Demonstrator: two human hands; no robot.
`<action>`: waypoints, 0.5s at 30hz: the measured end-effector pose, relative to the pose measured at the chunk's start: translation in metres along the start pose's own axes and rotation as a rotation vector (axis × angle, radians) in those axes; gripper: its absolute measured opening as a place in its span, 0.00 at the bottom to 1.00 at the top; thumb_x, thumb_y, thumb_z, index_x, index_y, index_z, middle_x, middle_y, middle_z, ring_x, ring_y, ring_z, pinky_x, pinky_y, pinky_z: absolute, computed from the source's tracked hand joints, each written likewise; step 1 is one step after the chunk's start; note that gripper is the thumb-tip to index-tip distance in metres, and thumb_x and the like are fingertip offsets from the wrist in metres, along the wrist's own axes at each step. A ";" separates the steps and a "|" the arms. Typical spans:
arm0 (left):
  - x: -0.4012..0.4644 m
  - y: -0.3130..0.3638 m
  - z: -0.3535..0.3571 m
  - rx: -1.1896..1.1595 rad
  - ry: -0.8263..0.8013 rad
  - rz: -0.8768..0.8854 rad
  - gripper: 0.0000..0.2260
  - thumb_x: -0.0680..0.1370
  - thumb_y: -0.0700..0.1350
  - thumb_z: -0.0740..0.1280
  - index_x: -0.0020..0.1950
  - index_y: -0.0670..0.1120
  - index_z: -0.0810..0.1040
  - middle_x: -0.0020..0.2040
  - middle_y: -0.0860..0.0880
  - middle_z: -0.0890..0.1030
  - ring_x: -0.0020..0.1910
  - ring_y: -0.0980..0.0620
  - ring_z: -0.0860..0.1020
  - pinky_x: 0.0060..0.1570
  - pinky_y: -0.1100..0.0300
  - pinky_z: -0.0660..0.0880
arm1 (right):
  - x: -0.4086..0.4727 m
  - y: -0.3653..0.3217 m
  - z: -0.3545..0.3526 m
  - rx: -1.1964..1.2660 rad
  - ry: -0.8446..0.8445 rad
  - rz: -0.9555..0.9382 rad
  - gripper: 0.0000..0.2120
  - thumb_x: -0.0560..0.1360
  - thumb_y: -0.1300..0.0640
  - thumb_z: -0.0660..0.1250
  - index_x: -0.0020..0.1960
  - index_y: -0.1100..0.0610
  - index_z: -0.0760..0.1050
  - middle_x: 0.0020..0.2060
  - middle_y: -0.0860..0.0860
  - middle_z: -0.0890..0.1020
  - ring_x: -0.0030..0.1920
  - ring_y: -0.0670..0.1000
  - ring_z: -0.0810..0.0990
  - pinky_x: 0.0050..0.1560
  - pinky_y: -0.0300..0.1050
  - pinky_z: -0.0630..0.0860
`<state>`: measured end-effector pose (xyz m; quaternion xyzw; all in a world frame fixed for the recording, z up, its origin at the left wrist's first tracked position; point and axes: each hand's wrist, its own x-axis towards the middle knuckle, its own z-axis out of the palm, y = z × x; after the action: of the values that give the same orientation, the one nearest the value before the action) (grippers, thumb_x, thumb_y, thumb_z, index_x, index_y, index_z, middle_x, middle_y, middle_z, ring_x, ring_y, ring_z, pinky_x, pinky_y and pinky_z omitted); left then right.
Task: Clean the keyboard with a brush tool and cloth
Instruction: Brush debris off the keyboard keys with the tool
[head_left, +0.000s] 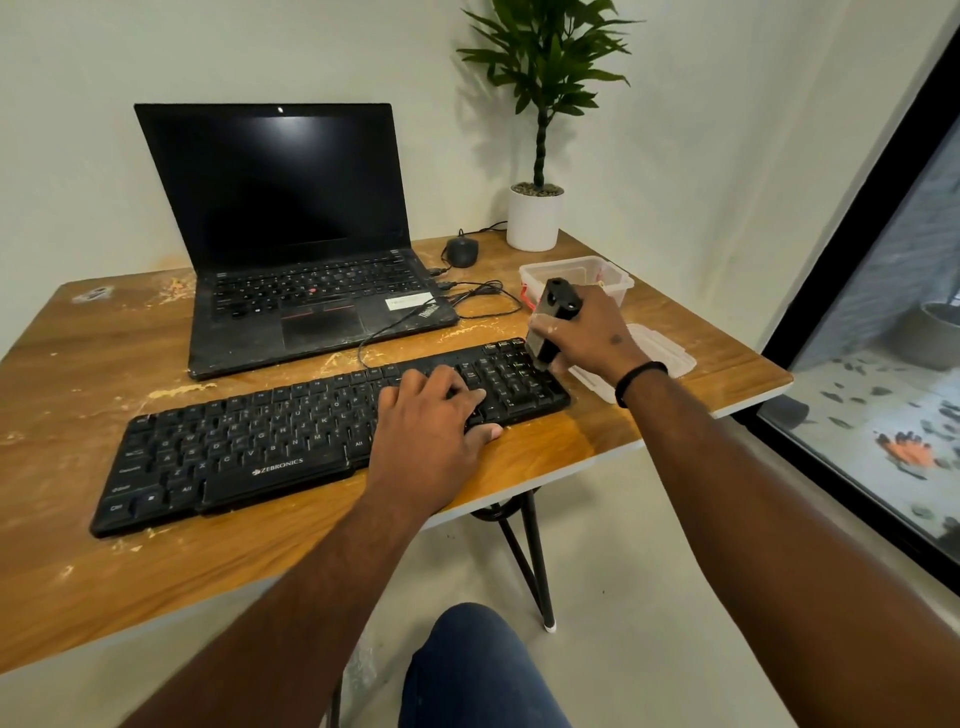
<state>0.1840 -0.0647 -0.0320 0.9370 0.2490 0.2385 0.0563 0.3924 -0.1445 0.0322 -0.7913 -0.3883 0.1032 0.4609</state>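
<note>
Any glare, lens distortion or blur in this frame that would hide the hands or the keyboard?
Head view: glare patch on the dark laptop screen; wide-angle bending at the window frame and table edges; left hand, right hand, brush tool and keyboard all sharp and evenly lit.

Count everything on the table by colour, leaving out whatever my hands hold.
Black: 3, keyboard, laptop, mouse
White: 1, plant pot
Clear: 2, plastic box, its lid
Total: 6
</note>
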 end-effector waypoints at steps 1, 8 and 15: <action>0.000 0.000 0.000 0.002 -0.004 -0.001 0.25 0.80 0.65 0.61 0.72 0.55 0.75 0.62 0.57 0.72 0.61 0.53 0.66 0.61 0.53 0.63 | 0.000 -0.001 0.000 -0.004 -0.032 0.002 0.10 0.74 0.54 0.72 0.53 0.55 0.77 0.47 0.54 0.82 0.44 0.55 0.84 0.34 0.43 0.80; 0.000 -0.001 0.000 0.002 0.001 0.000 0.25 0.79 0.65 0.61 0.72 0.55 0.75 0.61 0.57 0.71 0.61 0.53 0.66 0.61 0.53 0.63 | 0.002 0.001 -0.003 -0.062 -0.046 0.052 0.10 0.74 0.53 0.72 0.52 0.57 0.77 0.44 0.55 0.83 0.38 0.52 0.83 0.28 0.38 0.75; 0.000 -0.001 0.001 -0.015 0.012 0.003 0.25 0.79 0.65 0.61 0.72 0.55 0.75 0.61 0.57 0.72 0.60 0.53 0.66 0.60 0.53 0.63 | -0.016 -0.008 0.012 0.149 0.270 -0.070 0.02 0.76 0.57 0.70 0.48 0.55 0.79 0.36 0.48 0.82 0.30 0.44 0.81 0.28 0.36 0.78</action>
<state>0.1841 -0.0637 -0.0330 0.9355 0.2462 0.2460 0.0618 0.3712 -0.1462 0.0287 -0.7476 -0.3412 0.0082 0.5697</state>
